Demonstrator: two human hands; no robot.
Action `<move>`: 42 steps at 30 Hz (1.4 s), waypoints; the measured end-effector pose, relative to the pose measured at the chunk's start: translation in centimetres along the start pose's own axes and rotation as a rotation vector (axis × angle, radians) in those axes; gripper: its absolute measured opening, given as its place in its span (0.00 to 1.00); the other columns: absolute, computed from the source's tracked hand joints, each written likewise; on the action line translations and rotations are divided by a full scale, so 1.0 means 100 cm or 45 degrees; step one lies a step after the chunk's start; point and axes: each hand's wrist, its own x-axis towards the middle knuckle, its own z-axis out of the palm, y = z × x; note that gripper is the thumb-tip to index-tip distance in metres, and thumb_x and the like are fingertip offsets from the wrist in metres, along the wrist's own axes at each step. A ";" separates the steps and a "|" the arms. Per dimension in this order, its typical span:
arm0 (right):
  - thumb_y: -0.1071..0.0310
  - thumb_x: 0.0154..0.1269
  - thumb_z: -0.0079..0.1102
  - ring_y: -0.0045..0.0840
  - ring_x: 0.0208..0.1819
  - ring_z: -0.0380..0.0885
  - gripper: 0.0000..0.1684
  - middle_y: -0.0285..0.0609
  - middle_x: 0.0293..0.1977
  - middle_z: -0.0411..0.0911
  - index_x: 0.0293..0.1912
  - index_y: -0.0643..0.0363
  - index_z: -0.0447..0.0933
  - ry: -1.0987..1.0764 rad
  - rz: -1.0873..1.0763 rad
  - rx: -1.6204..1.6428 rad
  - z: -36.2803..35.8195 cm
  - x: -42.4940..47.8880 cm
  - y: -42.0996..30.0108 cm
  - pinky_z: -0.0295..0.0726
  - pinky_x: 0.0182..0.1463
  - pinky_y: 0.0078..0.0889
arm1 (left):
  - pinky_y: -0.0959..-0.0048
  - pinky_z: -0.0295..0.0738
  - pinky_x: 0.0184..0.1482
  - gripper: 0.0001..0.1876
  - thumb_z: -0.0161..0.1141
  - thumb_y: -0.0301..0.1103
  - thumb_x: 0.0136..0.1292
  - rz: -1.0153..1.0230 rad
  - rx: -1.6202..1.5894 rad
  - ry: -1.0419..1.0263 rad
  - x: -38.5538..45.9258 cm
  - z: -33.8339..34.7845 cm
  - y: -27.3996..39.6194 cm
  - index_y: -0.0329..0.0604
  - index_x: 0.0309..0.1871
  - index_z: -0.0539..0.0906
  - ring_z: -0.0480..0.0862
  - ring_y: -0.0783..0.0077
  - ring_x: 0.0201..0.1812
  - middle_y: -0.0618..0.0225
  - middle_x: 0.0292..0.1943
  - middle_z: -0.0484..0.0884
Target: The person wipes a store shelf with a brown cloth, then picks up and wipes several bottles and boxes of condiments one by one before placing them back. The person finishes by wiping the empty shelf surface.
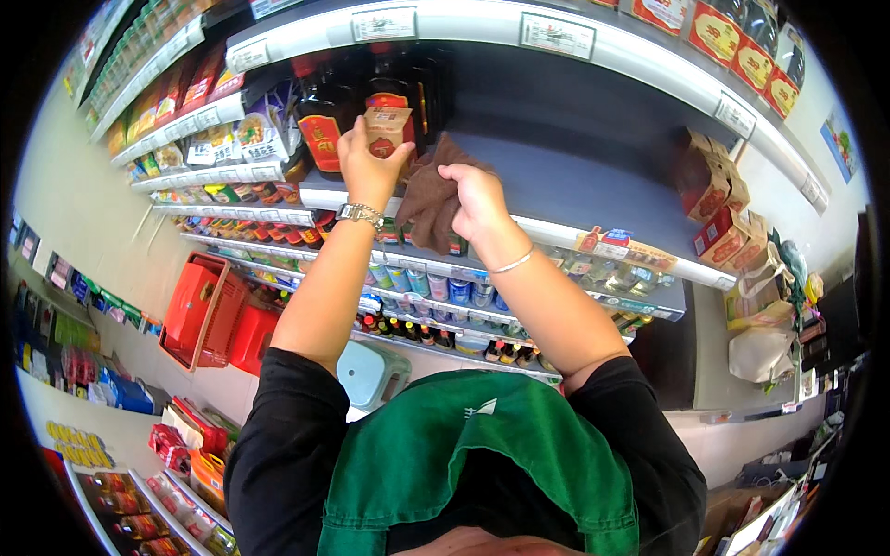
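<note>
My left hand [372,165] is at a small brown and red carton [386,132] on the shelf, its thumb and fingers around the carton's near side. In my right hand [476,198] is a bunched brown cloth [434,194], hanging over the front edge of the shelf [556,233] just right of the carton. Dark bottles with red and gold labels [321,139] stand behind and to the left of my left hand. The lower part of the carton is partly hidden by my hand and the cloth.
Small cartons [706,177] stand at the shelf's right end, by a counter with bags [761,351]. Lower shelves hold cans [459,289] and small bottles. Red shopping baskets [201,313] and a pale blue plastic stool [368,375] are on the floor. A white shelf edge [459,21] runs overhead.
</note>
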 end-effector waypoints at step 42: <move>0.67 0.58 0.53 0.40 0.54 0.72 0.27 0.48 0.52 0.73 0.58 0.62 0.66 0.412 -0.824 0.083 -0.292 -0.279 -0.200 0.70 0.61 0.46 | 0.63 0.60 0.66 0.47 0.70 0.37 0.48 0.135 -1.076 -1.346 -0.163 0.208 0.415 0.30 0.67 0.53 0.66 0.51 0.65 0.43 0.63 0.65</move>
